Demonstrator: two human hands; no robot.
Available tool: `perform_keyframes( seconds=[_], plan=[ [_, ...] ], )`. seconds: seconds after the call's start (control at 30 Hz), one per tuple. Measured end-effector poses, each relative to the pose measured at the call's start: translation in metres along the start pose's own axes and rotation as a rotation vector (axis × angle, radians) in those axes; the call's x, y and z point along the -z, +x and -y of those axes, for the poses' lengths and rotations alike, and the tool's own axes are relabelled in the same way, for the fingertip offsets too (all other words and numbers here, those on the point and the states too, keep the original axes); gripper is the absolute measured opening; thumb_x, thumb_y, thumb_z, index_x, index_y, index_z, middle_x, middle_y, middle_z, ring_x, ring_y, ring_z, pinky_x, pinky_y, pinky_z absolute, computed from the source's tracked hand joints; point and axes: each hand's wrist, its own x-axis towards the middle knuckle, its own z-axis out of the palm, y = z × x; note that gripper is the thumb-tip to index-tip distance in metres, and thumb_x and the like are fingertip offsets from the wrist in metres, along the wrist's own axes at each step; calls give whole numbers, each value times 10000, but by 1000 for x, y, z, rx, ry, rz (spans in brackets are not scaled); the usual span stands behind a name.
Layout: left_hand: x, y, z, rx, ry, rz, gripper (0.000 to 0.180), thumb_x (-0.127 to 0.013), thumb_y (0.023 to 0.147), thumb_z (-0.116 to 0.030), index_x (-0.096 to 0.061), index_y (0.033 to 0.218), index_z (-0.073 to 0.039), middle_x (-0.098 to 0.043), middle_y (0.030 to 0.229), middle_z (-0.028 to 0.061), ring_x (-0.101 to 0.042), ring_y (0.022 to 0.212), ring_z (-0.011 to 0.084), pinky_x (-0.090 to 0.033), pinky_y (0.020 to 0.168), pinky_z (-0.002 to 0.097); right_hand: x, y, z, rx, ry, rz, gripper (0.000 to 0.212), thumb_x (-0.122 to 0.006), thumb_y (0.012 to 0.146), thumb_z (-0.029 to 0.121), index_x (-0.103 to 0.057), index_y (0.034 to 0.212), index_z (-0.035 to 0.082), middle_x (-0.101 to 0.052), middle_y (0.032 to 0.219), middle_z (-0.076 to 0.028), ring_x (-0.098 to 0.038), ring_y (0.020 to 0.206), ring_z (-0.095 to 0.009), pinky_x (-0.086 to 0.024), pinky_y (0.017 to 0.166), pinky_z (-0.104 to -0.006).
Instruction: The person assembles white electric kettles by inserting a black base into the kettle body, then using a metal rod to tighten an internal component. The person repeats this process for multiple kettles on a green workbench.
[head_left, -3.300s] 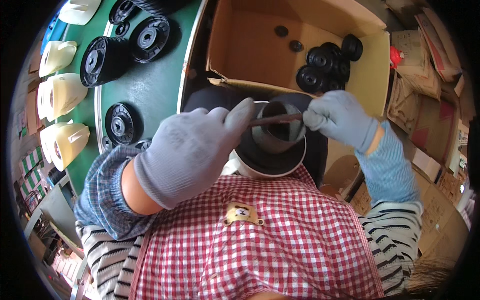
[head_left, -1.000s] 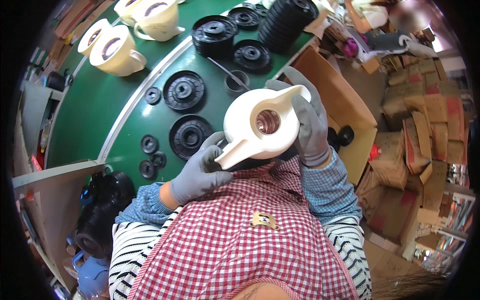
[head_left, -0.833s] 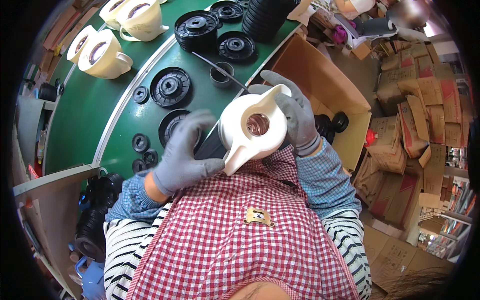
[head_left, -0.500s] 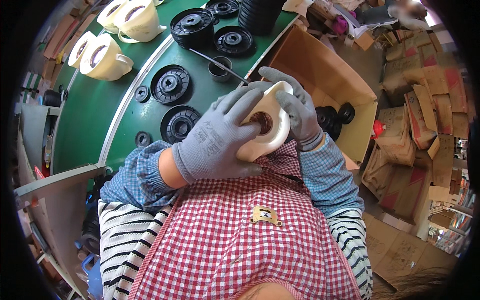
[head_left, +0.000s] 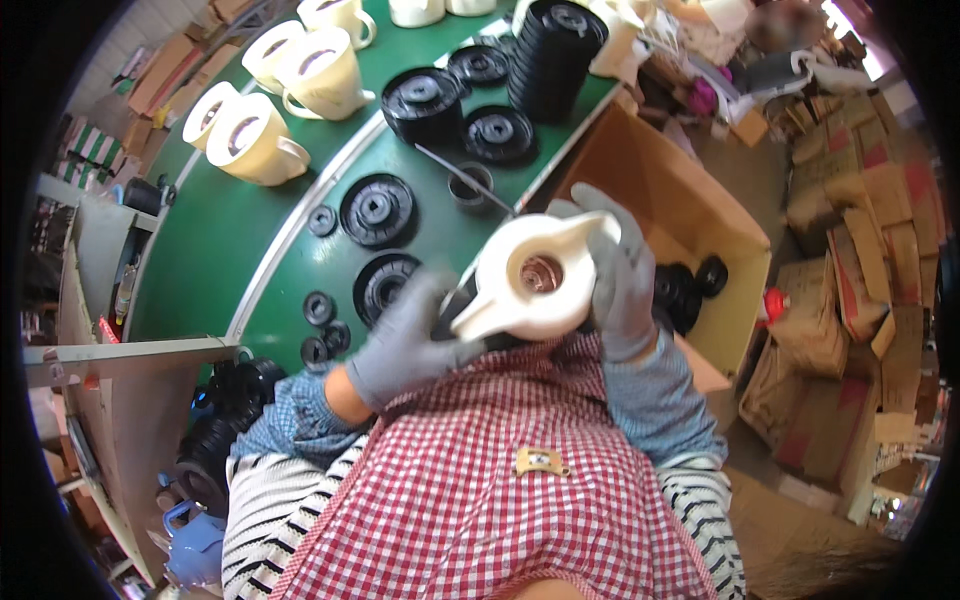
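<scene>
A cream-coloured jug body (head_left: 506, 262) with a spout and a handle is held in front of my apron, its round opening showing a reddish-brown inside. My right hand (head_left: 622, 285), in a grey glove, is closed around the jug's spout side. At the handle side is my gloved left hand (head_left: 405, 345), its fingers smeared by motion. Something dark shows between that hand and the jug; its kind cannot be made out. Just beyond the jug, a thin metal rod (head_left: 440, 160) leans across a dark ring-shaped cup (head_left: 470, 188) on the green table.
Black ribbed discs (head_left: 377, 210) and small black knobs (head_left: 319, 308) lie on the green table (head_left: 250, 215). A tall disc stack (head_left: 548, 75) and several cream jugs (head_left: 255, 140) stand farther back. On the right, an open cardboard box (head_left: 735, 300) holds black parts.
The jug has turned in my hands, bringing its handle toward the left and its opening into fuller view. My left hand has slid down off the jug's top to the handle side.
</scene>
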Motion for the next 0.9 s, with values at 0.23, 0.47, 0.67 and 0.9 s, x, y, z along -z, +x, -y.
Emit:
perform_keyframes(
  seconds=[0.23, 0.47, 0.67, 0.9],
  plan=[
    [34, 41, -24, -147, -749, -69, 624, -801, 874, -129, -529, 1419, 8, -607, 1384, 66, -558, 1280, 183, -408, 1109, 333, -25, 67, 65, 835, -687, 327, 567, -591, 952, 160, -466, 1441, -100, -601, 1334, -248, -584, 1179, -316, -448, 1035, -409],
    [191, 257, -35, -306, -266, -479, 391, -605, 1023, -236, -536, 1358, -47, -625, 1244, 127, -639, 1133, 249, -576, 919, 392, 78, 56, 10, 158, -657, 39, 391, -539, 1024, 54, -559, 1390, -81, -670, 1303, -159, -627, 1221, -231, -456, 1092, -365],
    [265, 433, 30, -35, -430, -733, 519, -695, 952, -349, -554, 1369, -74, -563, 1262, 161, -578, 1077, 306, -571, 904, 427, 137, 16, -61, -236, -574, -200, 406, -553, 1027, 93, -558, 1405, -56, -693, 1244, -137, -643, 1137, -193, -478, 1036, -335],
    [290, 513, 52, 200, 88, -676, 659, -687, 900, -499, -556, 1393, -81, -595, 1302, 213, -599, 1163, 366, -545, 946, 457, 155, 39, -75, -325, -666, -187, 390, -560, 996, 51, -592, 1370, -55, -682, 1276, -177, -652, 1163, -219, -493, 1023, -323]
  ],
)
